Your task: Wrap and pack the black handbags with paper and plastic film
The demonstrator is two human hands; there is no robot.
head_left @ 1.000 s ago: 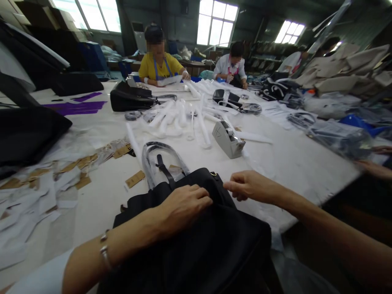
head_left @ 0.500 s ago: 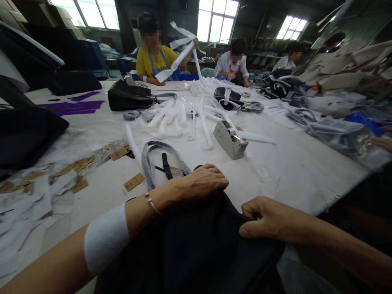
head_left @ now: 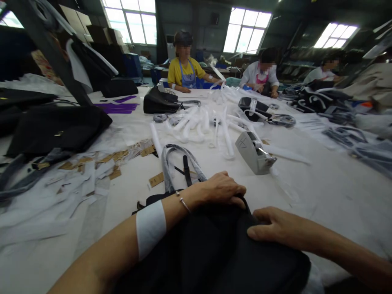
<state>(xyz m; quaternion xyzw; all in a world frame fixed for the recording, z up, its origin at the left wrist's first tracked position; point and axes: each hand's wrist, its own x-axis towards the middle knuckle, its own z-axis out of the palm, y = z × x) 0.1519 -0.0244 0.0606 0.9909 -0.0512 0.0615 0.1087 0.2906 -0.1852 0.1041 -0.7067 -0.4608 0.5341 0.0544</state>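
A black handbag lies right in front of me at the near edge of the table. My left hand reaches over its far edge, fingers bent round the rim and partly hidden. Lower and to the right, my right hand grips the edge of the same bag between thumb and fingers. The bag's handle, wrapped in clear plastic, sticks out beyond my left forearm. Beside that handle is a black strap with a buckle.
A grey tape dispenser stands beyond my hands. White foam tubes are heaped mid-table. Brown tags and paper scraps lie left, near another black handbag. Co-workers sit across, one in a yellow top.
My view has swung left, so the scene sits further right. Both hands stay on the handbag, the left one bending more over its edge. The yellow-topped co-worker's raised hand with white strips has come down.
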